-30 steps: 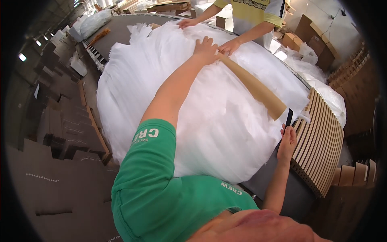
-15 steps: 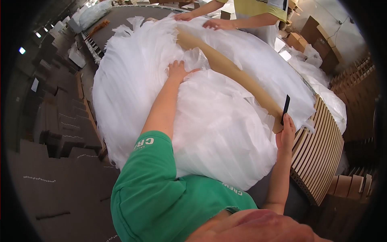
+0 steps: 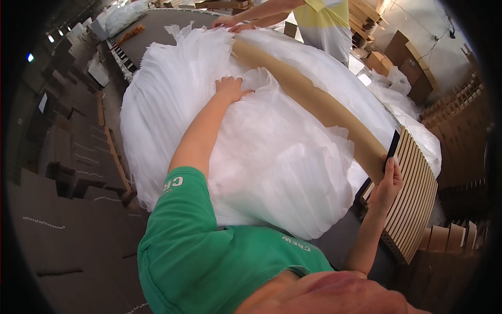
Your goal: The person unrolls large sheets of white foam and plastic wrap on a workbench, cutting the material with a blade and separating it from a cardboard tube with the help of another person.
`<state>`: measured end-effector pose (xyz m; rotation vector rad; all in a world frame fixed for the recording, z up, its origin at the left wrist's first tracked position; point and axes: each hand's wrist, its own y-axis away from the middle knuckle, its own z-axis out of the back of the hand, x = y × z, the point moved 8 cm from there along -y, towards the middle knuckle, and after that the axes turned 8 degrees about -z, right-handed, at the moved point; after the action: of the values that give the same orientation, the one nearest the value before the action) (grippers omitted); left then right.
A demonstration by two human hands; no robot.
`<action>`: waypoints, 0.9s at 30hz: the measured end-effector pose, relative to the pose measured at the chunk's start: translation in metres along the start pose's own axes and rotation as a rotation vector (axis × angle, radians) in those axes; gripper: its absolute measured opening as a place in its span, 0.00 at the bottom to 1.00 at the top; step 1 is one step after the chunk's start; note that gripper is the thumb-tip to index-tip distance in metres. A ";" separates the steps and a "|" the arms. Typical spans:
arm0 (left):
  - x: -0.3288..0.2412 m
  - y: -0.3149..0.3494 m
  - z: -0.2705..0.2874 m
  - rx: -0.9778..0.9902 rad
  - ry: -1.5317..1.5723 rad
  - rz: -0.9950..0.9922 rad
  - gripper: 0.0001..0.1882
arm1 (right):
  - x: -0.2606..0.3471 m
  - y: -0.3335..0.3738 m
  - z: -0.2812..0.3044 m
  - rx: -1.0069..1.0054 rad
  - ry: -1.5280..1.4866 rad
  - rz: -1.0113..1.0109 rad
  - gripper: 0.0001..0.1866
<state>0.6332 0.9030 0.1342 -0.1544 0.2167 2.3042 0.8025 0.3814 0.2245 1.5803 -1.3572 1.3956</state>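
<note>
A large heap of thin white foam sheets (image 3: pixel 282 157) lies in front of me, layered and rumpled. My left hand (image 3: pixel 230 89) rests on top of it, palm down with fingers spread, holding nothing. Between the heap and more white sheeting, a long tan strip (image 3: pixel 314 99) runs from the far end toward my right hand (image 3: pixel 388 180). That hand is closed, thumb uppermost, on a narrow black strip (image 3: pixel 392 146) that sticks up from the fingers. The tan strip's near end touches the same hand; whether the fingers grip it too is hidden.
A slatted wooden panel (image 3: pixel 413 188) lies beneath the sheeting at the right. Across the heap, a co-worker's hands (image 3: pixel 232 23) are at the sheets' far edge. Dark stacked boards (image 3: pixel 47 225) fill the left; cartons (image 3: pixel 379 63) and clear plastic wrap (image 3: pixel 400 81) lie back right.
My right hand has moved right and slightly nearer with the black strip, and the tan strip's near end has shifted with it. The co-worker's hands have drawn together toward the left.
</note>
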 end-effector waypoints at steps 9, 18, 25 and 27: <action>-0.006 0.038 0.040 0.016 -0.369 -0.060 0.37 | 0.008 0.026 0.053 -0.120 -0.025 -0.036 0.13; 0.033 0.051 0.007 -0.028 -0.013 -0.226 0.32 | 0.031 0.034 0.091 -0.161 -0.071 -0.064 0.14; -0.001 0.148 0.048 -0.193 0.213 -0.368 0.33 | 0.029 -0.004 0.128 -0.219 -0.086 -0.180 0.15; -0.010 0.183 0.065 -0.253 0.287 -0.378 0.30 | 0.021 -0.028 0.165 -0.186 -0.174 -0.291 0.15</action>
<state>0.5016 0.7870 0.2190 -0.6048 0.0329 1.9177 0.8789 0.2317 0.2086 1.7229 -1.2539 0.9505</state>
